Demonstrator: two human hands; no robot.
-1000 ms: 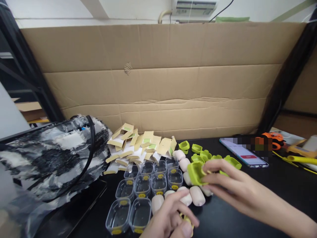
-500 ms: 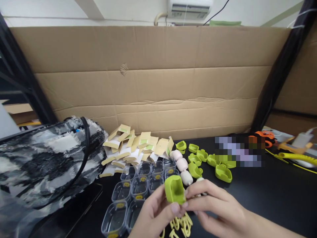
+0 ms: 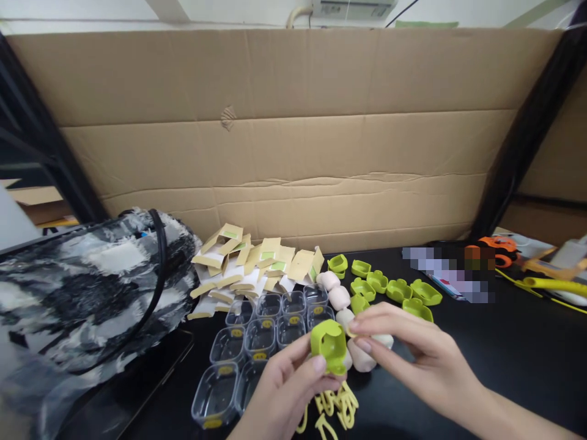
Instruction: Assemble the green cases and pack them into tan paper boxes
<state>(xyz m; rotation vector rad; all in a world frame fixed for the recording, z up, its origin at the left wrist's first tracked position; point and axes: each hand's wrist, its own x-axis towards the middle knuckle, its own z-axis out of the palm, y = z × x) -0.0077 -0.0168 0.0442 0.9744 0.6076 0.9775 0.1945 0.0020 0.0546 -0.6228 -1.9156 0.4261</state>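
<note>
My left hand (image 3: 293, 382) grips a small lime-green plastic shell (image 3: 329, 345), its hollow side turned toward me. To the right of the shell, my right hand (image 3: 413, 354) is pinched at the fingertips, apart from it; a small pale-yellow bit shows there, too small to name. White and pinkish rounded pieces (image 3: 339, 298) lie in a row behind the hands, partly hidden by them. Below the shell are several pale-yellow looped strips (image 3: 346, 406). More lime-green shells (image 3: 376, 281) lie behind my right hand.
Clear plastic boxes (image 3: 215, 391) with yellow stickers stand in rows at left. Behind them lie folded cardboard sleeves (image 3: 266, 260). A furry black-and-white bag (image 3: 92, 287) fills the left side. Cardboard (image 3: 284, 153) walls off the back. An orange toy-like object (image 3: 502, 250) and yellow cable (image 3: 554, 287) sit right.
My right hand has drawn back from the green shell's edge, its fingertips now pinched a little up and to the right. The shell in my left hand has turned slightly.
</note>
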